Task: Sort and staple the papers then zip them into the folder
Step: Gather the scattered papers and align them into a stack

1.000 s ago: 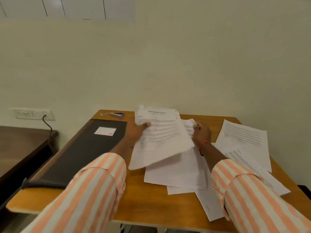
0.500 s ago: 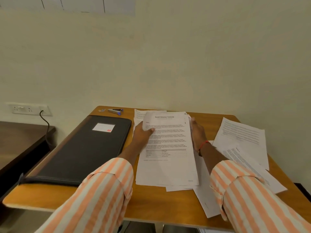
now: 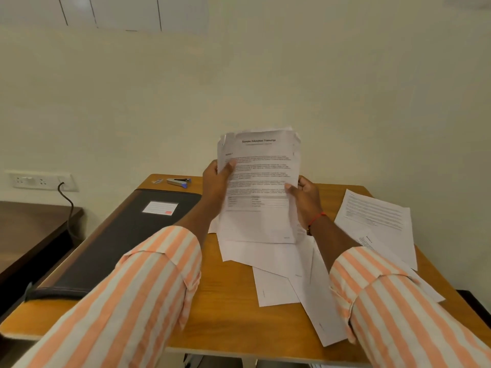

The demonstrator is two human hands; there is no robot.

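Left hand (image 3: 216, 181) and right hand (image 3: 305, 201) grip a gathered stack of papers (image 3: 261, 187) by its side edges, thumbs on the printed top sheet, holding it upright above the wooden worktop (image 3: 225, 314). Half a second ago the same stack lay flat on the worktop under both hands; a second ago the left hand was only bringing sheets across to it. The lift, with the top edges visibly ragged, suggests the person is about to square the stack, probably by tapping it down, ahead of stapling.

Sorting looks unfinished. Several loose sheets (image 3: 279, 272) are fanned out directly beneath the held stack, and more printed pages (image 3: 377, 221) lie to the right, one running under the right sleeve.

The stapler (image 3: 179, 181) sits at the far edge of the worktop, behind the left hand and beside a small metal item too small to identify. The black zip folder (image 3: 119, 243), with a white label (image 3: 160, 208) on its cover, lies flat along the left side, apart from the stack; whether it is zipped cannot be told.

Nothing blocks the reach to the stapler, though the scattered sheets leave little bare surface below for tapping the stack. A wall socket (image 3: 39, 180) with a plugged cable is at left.
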